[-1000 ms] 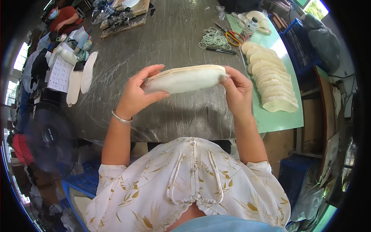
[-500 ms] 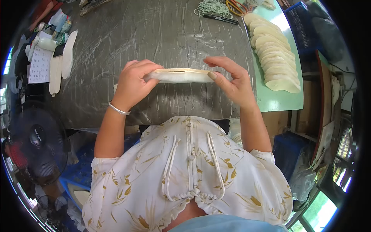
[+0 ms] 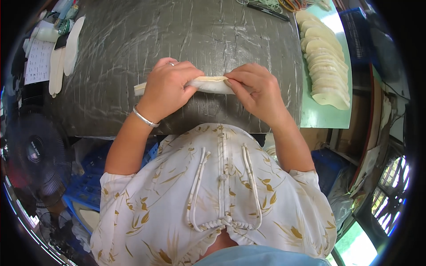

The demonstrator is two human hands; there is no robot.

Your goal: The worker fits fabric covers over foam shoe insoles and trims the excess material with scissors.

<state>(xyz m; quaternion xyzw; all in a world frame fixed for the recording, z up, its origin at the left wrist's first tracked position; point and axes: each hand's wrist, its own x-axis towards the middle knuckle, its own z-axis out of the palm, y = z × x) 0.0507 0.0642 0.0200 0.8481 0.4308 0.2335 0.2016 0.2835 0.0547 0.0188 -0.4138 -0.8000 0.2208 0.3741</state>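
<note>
Between my hands, above the dark table, is a white insole (image 3: 211, 86) with a fluffy-looking side and a thin beige edge turned up. My left hand (image 3: 169, 87) grips it left of its middle, thumb and fingers closed around it. One end of the insole sticks out to the left, past that hand. At the other end, my right hand (image 3: 259, 91) pinches the beige edge between thumb and fingertips. The palms hide part of the insole.
Overlapping cream insoles (image 3: 326, 66) lie in a long row on the green board (image 3: 326, 116) at right. Long white insoles (image 3: 74, 46) rest at left beside a written sheet (image 3: 38, 62). A black marker (image 3: 268, 12) lies at the back; a fan (image 3: 35, 150) stands at lower left.
My left hand has slid inward along the insole, so its left end now shows. My right fingers, parted before, have closed on the edge. The view has shifted slightly.
</note>
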